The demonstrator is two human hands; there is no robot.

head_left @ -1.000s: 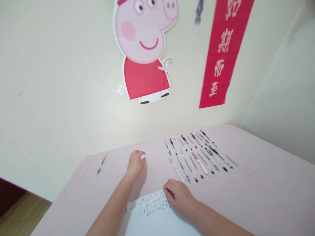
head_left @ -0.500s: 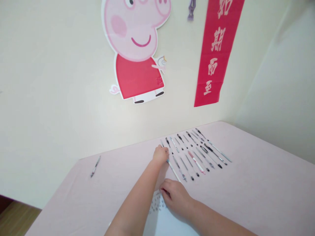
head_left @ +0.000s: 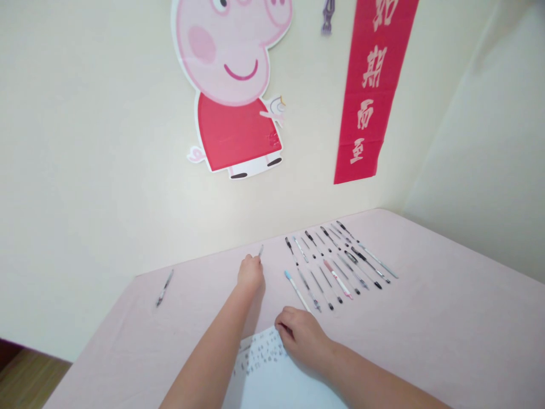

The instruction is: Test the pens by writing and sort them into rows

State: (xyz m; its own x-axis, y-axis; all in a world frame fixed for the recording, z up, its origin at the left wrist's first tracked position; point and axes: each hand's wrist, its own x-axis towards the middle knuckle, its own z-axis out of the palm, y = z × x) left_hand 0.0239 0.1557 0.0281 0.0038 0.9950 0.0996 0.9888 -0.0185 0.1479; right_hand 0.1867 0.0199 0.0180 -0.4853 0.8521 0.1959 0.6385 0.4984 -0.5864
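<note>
My left hand [head_left: 250, 274] is closed around a slim pen [head_left: 261, 250], whose clear upper end sticks out past the fingers. It is over the table left of two rows of pens. My right hand [head_left: 303, 336] rests curled at the top right edge of a white sheet of paper [head_left: 281, 386] with handwriting on its upper part; whether anything is in its fingers is hidden. Closest to the right hand lies a white pen with a blue end [head_left: 298, 289]. Beside it, a pink-and-white pen [head_left: 338, 279] lies among several clear and black pens.
A single pen [head_left: 164, 288] lies apart on the left of the pink-covered table [head_left: 447, 318]. Along the back row is a black-capped pen [head_left: 292, 250]. The wall behind carries a cartoon pig cutout [head_left: 238, 133] and a red banner [head_left: 361, 108].
My left hand has moved left, carrying the pen away from the left end of the back row. More of the handwriting now shows. My right hand has stayed nearly still.
</note>
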